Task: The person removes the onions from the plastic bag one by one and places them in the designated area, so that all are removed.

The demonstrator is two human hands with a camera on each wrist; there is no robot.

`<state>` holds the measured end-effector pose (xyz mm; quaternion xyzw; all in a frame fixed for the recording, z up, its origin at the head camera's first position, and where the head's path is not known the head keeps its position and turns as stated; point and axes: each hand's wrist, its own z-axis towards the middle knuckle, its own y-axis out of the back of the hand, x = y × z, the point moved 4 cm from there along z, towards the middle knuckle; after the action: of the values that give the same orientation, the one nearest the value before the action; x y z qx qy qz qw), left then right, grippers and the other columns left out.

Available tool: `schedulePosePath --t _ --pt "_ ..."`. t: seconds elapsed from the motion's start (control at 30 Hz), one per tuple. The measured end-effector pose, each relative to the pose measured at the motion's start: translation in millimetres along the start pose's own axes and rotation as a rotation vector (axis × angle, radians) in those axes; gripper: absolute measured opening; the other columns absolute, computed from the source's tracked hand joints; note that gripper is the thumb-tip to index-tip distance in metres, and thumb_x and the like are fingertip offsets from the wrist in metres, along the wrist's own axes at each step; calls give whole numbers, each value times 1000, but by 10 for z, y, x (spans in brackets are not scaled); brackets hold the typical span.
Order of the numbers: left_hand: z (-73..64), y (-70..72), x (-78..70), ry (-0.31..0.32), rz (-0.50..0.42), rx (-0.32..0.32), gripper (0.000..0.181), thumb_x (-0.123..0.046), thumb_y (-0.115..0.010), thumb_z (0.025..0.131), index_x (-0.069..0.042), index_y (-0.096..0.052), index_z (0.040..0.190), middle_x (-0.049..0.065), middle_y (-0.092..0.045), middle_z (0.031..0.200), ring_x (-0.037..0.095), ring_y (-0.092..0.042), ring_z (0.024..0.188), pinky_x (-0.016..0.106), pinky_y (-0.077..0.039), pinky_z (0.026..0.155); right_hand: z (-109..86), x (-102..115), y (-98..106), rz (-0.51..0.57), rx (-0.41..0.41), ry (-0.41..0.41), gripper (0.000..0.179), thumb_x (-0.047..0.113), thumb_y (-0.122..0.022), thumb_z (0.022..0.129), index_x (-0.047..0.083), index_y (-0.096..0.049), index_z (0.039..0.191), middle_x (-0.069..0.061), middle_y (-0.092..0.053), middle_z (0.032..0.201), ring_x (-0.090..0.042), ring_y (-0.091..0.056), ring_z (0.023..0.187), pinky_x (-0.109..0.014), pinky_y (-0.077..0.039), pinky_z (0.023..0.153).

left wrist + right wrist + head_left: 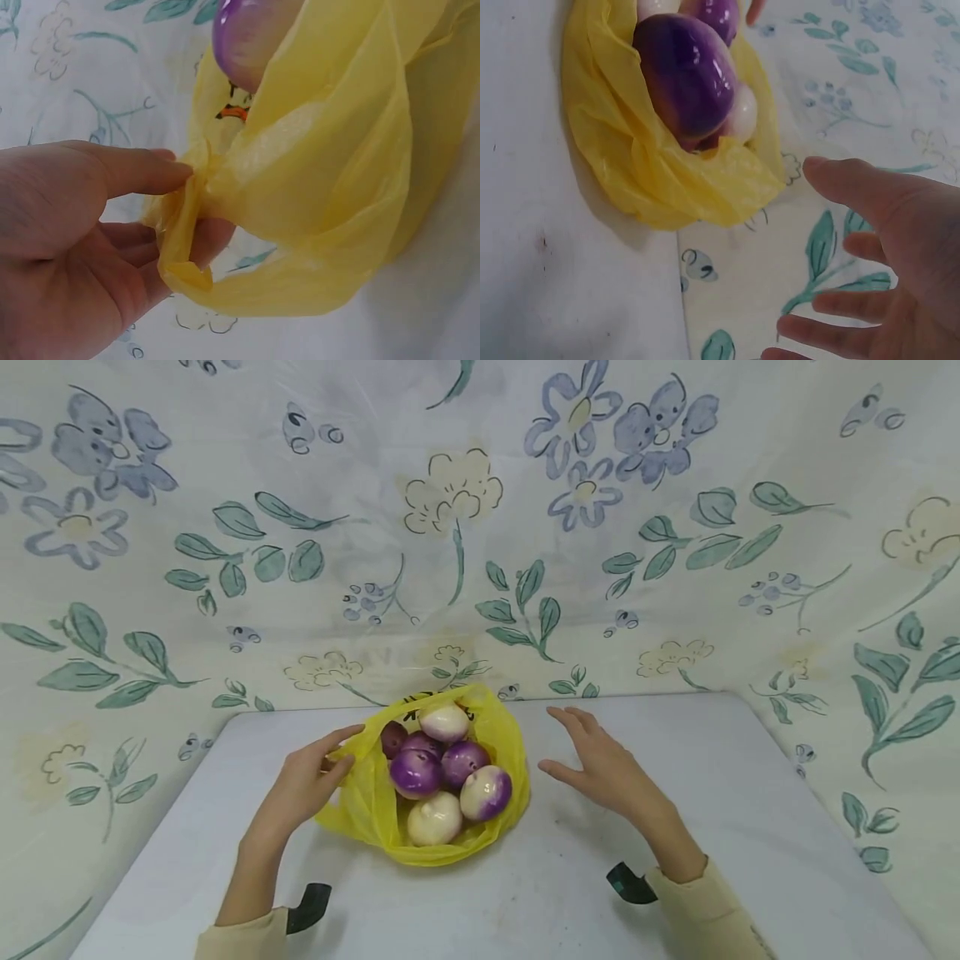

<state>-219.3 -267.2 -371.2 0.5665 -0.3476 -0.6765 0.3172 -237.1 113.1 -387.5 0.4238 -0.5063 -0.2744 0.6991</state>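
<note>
A yellow plastic bag (pixel 360 789) stands with its mouth spread wide on the white table. Inside lie several glossy round turnips, among them a deep purple turnip (pixel 416 773), a cream-coloured turnip (pixel 435 818) and a white-and-purple turnip (pixel 486 792). At the bag's left side, my left hand (pixel 307 781) pinches a gathered fold of the plastic (pixel 180 232) between thumb and fingers. My right hand (pixel 600 768) hovers to the right of the bag, thumb and fingers spread and holding nothing. In the right wrist view, a gap separates the right thumb from the bag.
The white table (pixel 555 893) ends just behind the bag, against a flower-patterned cloth (pixel 525 635) that also hangs at both sides. Black wrist mounts (pixel 309 907) stick out near the sleeve cuffs.
</note>
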Motion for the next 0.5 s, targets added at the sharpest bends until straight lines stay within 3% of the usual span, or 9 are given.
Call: schedulePosePath --t 0.33,0.5 --pt "21 -47 68 17 -61 -33 43 -16 -54 100 -13 -50 143 28 -57 130 22 -65 82 25 -56 67 40 155 -164 60 34 51 75 48 -69 87 30 -34 151 -10 -41 152 -35 -52 131 -57 -50 97" --pt "46 -67 122 41 -155 -18 43 -23 -50 103 -14 -47 145 27 -54 134 35 -69 94 29 -59 71 57 217 -222 76 56 58 71 48 -70 87 30 -38 148 -8 -45 149 -32 -54 129 -55 -51 96"
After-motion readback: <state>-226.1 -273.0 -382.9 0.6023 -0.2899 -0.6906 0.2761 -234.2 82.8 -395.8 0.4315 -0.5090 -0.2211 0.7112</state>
